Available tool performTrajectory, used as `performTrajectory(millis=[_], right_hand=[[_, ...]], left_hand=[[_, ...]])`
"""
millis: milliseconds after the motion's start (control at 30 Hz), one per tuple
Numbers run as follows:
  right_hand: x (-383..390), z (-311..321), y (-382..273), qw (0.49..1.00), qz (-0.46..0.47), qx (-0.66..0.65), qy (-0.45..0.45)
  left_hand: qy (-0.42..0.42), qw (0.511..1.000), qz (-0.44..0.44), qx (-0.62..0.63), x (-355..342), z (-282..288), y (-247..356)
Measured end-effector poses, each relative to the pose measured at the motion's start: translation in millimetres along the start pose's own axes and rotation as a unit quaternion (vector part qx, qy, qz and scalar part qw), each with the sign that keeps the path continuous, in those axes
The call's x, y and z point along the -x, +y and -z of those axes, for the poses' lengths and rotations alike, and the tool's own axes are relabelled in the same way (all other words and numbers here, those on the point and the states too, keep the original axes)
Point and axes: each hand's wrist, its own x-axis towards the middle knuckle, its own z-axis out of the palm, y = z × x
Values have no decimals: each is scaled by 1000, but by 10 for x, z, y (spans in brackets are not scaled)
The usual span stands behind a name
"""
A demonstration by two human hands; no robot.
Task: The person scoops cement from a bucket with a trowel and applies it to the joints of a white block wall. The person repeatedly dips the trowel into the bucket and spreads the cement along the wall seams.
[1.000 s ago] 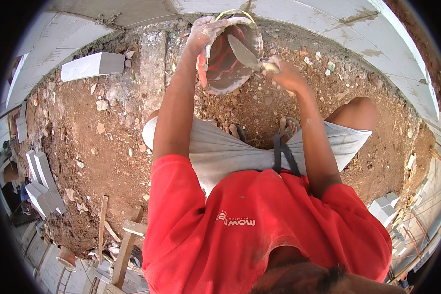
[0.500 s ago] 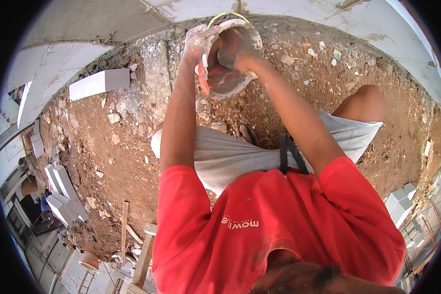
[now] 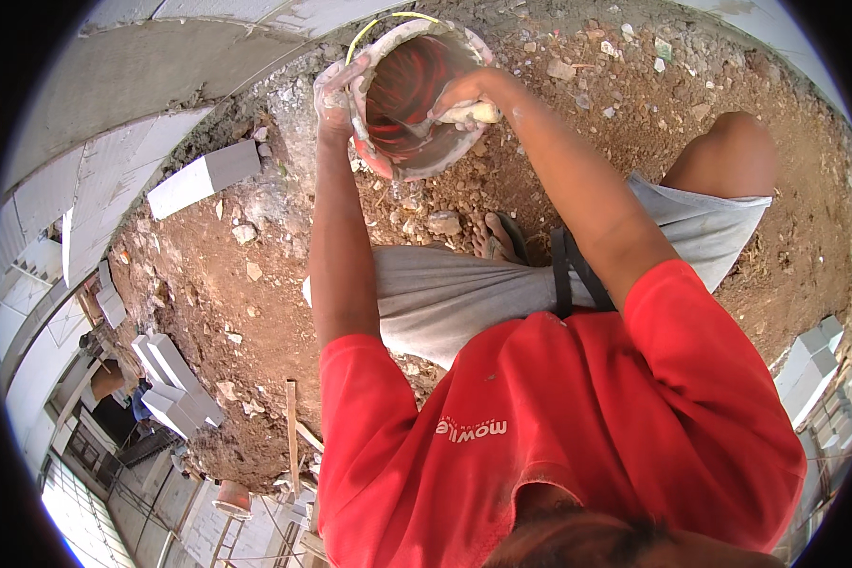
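Observation:
A red bucket [image 3: 373, 157], its rim caked with grey mortar, is tilted with its mouth toward me. My left hand [image 3: 337, 93] is closed round the left side of its rim. Just inside the right side of the mouth, my right hand [image 3: 466, 98] grips a trowel [image 3: 486, 113]. The trowel's pale handle sticks out past my fingers toward the right, and its blade reaches into the bucket, partly hard to make out. Grey smears streak the red inner wall. A yellow bail handle [image 3: 395, 15] arches over the far side of the rim.
Grey block walls [image 3: 151, 71] curve round the far side and left. A white block [image 3: 204, 180] lies left of the bucket, with more blocks [image 3: 175, 379] farther back. Stones dot the brown soil. Another bucket [image 3: 232, 499] and a wooden plank [image 3: 292, 435] are at lower left.
My right hand has drawn back from deeper in the bucket toward its right rim, and the trowel's handle now shows. The bucket's mouth faces me more. The whole view has shifted.

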Motion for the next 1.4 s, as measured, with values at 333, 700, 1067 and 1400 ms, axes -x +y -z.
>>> performTrajectory(millis=[333, 700, 1067, 1400], right_hand=[[3, -261, 373, 950, 80, -274, -127], [-11, -837, 728, 750, 240, -562, -253], [1453, -343, 829, 818, 286, -478, -141], [3958, -47, -843, 687, 598, -106, 399]], left_hand=[[61, 994, 33, 89, 139, 165, 37], [48, 991, 31, 117, 12, 183, 1], [60, 992, -33, 105, -246, 233, -3], [1, 996, -78, 37, -471, -408, 25]])
